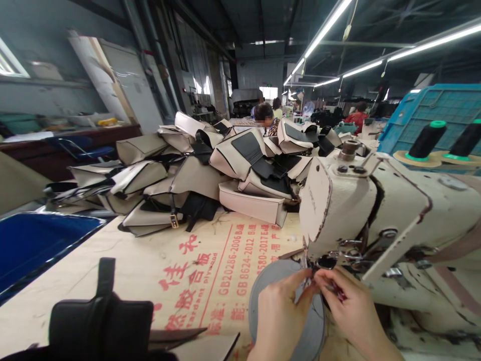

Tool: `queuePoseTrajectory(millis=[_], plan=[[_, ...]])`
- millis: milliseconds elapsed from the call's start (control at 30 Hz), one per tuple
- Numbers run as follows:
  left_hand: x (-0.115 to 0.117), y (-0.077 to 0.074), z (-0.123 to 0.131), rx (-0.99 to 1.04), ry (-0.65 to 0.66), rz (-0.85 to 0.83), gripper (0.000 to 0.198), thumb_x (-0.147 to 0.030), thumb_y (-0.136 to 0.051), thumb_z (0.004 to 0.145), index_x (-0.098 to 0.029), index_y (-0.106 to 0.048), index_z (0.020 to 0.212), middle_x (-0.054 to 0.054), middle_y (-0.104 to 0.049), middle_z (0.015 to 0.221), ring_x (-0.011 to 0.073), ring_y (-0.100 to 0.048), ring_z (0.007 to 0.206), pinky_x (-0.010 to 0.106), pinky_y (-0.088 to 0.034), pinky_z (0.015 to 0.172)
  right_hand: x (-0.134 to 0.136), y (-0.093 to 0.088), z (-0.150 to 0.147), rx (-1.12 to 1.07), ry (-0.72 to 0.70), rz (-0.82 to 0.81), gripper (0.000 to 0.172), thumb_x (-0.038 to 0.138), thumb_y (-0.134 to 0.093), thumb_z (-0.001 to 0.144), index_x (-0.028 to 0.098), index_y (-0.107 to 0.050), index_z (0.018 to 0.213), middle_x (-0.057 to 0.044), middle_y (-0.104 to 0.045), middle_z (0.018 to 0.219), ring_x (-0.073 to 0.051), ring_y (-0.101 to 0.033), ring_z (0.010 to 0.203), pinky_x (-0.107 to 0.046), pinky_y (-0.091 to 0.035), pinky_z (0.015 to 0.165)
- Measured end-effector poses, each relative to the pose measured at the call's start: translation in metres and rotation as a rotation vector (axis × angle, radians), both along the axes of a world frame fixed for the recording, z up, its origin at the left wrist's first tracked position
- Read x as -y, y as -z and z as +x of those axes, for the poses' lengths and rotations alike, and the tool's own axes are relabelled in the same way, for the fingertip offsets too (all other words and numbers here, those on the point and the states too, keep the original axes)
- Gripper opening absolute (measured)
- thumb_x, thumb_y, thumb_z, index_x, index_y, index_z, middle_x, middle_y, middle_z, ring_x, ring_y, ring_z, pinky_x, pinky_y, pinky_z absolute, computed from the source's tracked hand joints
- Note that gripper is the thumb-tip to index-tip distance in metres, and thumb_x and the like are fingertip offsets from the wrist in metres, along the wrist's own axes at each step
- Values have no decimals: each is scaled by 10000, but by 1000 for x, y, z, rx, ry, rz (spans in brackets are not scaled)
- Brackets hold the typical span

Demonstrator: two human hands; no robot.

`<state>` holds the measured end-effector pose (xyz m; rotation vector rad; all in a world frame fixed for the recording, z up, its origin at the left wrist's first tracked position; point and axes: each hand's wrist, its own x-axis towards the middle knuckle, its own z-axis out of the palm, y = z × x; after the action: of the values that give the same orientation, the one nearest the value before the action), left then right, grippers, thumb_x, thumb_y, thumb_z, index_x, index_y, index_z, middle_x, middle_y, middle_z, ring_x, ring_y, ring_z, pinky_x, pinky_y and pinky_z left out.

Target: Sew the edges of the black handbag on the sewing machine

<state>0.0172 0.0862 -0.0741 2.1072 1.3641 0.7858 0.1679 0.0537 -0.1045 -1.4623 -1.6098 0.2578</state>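
Observation:
My left hand (281,316) is over a round grey plate (259,291), its thumb and forefinger pinched together just below the needle area of a cream sewing machine (338,200). Close against it, my right hand (347,306) also has its fingers closed, with the fingertips almost meeting those of the left. A small dark and reddish thing shows between the right fingers, too little of it to name. Whatever the left fingertips grip is too small to make out. At the lower left, near the table's front, lies a black bag part with a strap (101,316).
Many cream and black bags (195,175) are heaped at the back of the plywood table (210,281). Black thread spools (426,140) and a blue crate (424,108) stand behind the machine at right. A blue bin (41,245) is at left. People sit farther back.

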Motion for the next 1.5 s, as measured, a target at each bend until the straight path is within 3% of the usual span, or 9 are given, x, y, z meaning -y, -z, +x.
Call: queuePoseTrajectory(millis=[167,300,533,833,1500], plan=[[1,8,-1,94,82,104,237,-302,-440,861,-293,-662,945,-4,-663,680,120,-593,570,190,-396,509,2,-13,-3,-126,0,-35,155,337,-525,843,224,-604,773,14,-611,716,-120,-556,619,-205,-414,554],[2,11,2,113,75,188,232,-258,-430,865,-235,-656,908,4,-648,655,114,-585,560,188,-386,501,1,-15,-4,-147,-18,-48,159,337,-518,850,225,-606,779,11,-621,744,-125,-573,670,-200,-431,590],[-1,11,10,133,-58,161,154,-185,-466,831,-201,-605,895,11,-673,740,111,-592,588,195,-340,482,0,-5,3,51,206,172,250,404,-530,835,172,-603,778,-39,-645,761,-142,-597,664,-213,-432,592],[-5,13,13,118,-104,159,143,-181,-460,823,-203,-588,883,-7,-651,662,95,-536,485,206,-276,443,0,-6,7,251,336,339,343,445,-486,859,145,-599,735,-56,-626,627,-156,-574,545,-249,-406,547],[-1,9,11,165,-103,124,155,-184,-457,831,-192,-598,894,-9,-642,653,84,-509,465,201,-315,471,2,5,12,323,285,341,289,396,-501,859,145,-605,763,-69,-645,696,-173,-601,603,-256,-423,576]])
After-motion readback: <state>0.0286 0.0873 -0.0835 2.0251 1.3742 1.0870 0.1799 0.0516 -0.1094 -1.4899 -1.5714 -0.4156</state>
